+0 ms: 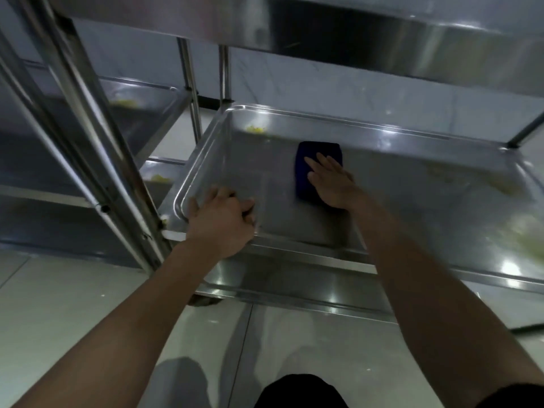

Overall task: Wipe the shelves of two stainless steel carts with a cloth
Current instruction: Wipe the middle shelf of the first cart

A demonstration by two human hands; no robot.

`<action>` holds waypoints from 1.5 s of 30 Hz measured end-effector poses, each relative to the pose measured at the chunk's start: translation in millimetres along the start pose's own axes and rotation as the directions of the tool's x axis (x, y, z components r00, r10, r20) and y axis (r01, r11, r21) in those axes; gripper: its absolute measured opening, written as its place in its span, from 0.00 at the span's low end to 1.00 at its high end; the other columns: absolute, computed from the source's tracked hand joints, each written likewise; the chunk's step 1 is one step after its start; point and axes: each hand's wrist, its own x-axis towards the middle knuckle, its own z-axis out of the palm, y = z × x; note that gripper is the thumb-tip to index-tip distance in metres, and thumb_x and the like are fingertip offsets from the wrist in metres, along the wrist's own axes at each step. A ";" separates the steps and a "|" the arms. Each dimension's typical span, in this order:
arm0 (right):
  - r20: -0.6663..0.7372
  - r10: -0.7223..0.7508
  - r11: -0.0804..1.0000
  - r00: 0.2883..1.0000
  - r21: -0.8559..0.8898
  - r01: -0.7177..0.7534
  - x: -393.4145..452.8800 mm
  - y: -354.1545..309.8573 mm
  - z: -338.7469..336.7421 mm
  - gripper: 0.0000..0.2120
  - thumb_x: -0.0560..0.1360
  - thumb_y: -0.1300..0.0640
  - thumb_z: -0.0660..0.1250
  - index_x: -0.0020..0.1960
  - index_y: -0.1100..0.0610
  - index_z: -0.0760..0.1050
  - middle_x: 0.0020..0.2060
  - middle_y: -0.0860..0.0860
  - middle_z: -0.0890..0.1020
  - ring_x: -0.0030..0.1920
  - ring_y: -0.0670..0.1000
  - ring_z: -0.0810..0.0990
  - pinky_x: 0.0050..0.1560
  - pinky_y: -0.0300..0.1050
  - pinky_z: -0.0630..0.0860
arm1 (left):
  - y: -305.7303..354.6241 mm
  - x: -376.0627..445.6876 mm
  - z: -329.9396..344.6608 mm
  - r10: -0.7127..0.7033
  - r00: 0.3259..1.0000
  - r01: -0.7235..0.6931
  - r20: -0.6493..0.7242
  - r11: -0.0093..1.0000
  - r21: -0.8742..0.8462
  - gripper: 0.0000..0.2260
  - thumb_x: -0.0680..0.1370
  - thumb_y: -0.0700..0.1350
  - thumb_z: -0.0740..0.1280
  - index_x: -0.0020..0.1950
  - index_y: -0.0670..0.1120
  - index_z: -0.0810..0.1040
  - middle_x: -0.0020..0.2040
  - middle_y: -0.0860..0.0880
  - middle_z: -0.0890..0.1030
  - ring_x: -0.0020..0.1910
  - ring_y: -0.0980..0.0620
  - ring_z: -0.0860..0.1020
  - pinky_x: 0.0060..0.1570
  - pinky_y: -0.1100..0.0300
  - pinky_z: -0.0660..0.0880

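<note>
Cloth (306, 169), dark blue and folded into a pad, is laid flat on the middle shelf (397, 184) of the nearer stainless steel cart (294, 278), toward the back of the tray. It is pressed down by the right hand (329, 181), whose fingers are spread open and laid flat on top; no closed grip is used, so that pressure is distributed over the whole pad and a broad strip is covered on each pass.

The front left corner of the same shelf is held by the left hand (220, 219), with the fingers curled over the raised rim in a closed grip. This hold is judged to steady the cart against the push of the wiping strokes.

Yellowish residue (256, 129) is visible near the back left corner of the shelf, and a larger smeared patch (527, 240) lies at the right end. Both are apart from the cloth, so this shelf is judged to be only partly wiped.

A second cart (147, 119) stands just beside the first, on the left, and similar yellow marks show on its shelves. An upper shelf (441, 33) overhangs the working area, which limits the reach from above and explains the low, forward-extended arm position.
</note>
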 end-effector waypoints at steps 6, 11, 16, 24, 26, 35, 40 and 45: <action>-0.038 0.215 0.976 0.976 0.042 -0.213 -62.8 107.0 -23.6 0.24 0.86 0.50 0.44 0.82 0.50 0.50 0.81 0.51 0.45 0.81 0.52 0.42 0.77 0.47 0.42 | 40.0 6.3 -9.8 0.000 0.997 0.000 0.073 1.000 0.000 0.08 0.68 0.51 0.65 0.44 0.52 0.79 0.55 0.48 0.77 0.60 0.42 0.75 0.60 0.42 0.74; -0.112 0.316 0.949 0.942 0.045 -0.312 -110.3 181.2 -30.5 0.23 0.86 0.54 0.46 0.79 0.57 0.59 0.81 0.54 0.49 0.81 0.57 0.45 0.79 0.53 0.42 | 66.1 4.4 14.8 0.093 0.996 -0.093 -0.001 0.995 0.017 0.10 0.75 0.47 0.63 0.55 0.53 0.77 0.60 0.48 0.75 0.61 0.42 0.73 0.58 0.39 0.74; -0.079 0.347 0.938 0.935 0.010 -0.347 -112.9 181.0 -32.4 0.26 0.85 0.47 0.50 0.82 0.47 0.51 0.82 0.50 0.48 0.81 0.55 0.45 0.79 0.59 0.44 | 60.9 5.6 18.0 0.151 0.984 -0.146 -0.090 0.988 0.054 0.10 0.76 0.49 0.58 0.52 0.53 0.77 0.59 0.50 0.77 0.61 0.44 0.74 0.56 0.37 0.73; -0.036 0.213 0.977 0.976 -0.002 -0.213 -87.8 104.4 -11.8 0.25 0.85 0.47 0.48 0.81 0.45 0.49 0.82 0.49 0.47 0.81 0.54 0.43 0.79 0.59 0.44 | 48.6 2.4 6.8 0.165 0.985 -0.162 -0.045 0.985 0.066 0.15 0.78 0.46 0.61 0.64 0.53 0.78 0.67 0.53 0.75 0.66 0.46 0.73 0.62 0.42 0.70; -0.003 0.154 0.988 0.988 -0.022 -0.154 -73.8 75.2 -7.2 0.24 0.86 0.46 0.47 0.81 0.42 0.48 0.82 0.49 0.46 0.81 0.52 0.43 0.79 0.57 0.46 | 35.5 -0.8 4.4 0.193 0.979 -0.193 -0.065 0.981 0.014 0.14 0.77 0.46 0.61 0.61 0.52 0.79 0.64 0.52 0.78 0.62 0.46 0.76 0.61 0.45 0.73; 0.004 -0.077 0.988 0.997 0.132 0.076 -36.2 -21.4 9.1 0.23 0.84 0.45 0.54 0.79 0.40 0.56 0.81 0.45 0.52 0.80 0.49 0.48 0.78 0.55 0.48 | -28.9 -41.6 1.4 0.133 0.971 -0.083 -0.197 0.967 0.242 0.13 0.81 0.54 0.55 0.59 0.56 0.77 0.59 0.56 0.79 0.61 0.46 0.76 0.58 0.43 0.70; 0.028 -0.181 0.970 0.983 0.170 0.173 0.1 -85.2 21.0 0.23 0.84 0.46 0.56 0.78 0.42 0.60 0.81 0.46 0.53 0.80 0.51 0.48 0.79 0.54 0.50 | -28.3 -44.0 10.3 0.120 0.980 -0.073 -0.161 0.959 0.272 0.15 0.83 0.54 0.51 0.66 0.55 0.70 0.62 0.56 0.74 0.67 0.47 0.71 0.64 0.39 0.65; 0.051 -0.281 0.955 0.958 0.118 0.274 30.6 -151.5 30.8 0.22 0.84 0.46 0.54 0.78 0.41 0.60 0.81 0.47 0.53 0.80 0.51 0.48 0.78 0.52 0.47 | -30.5 -43.7 13.1 0.137 0.974 -0.083 -0.181 0.958 0.274 0.20 0.83 0.54 0.48 0.73 0.54 0.65 0.67 0.55 0.72 0.69 0.47 0.69 0.65 0.38 0.64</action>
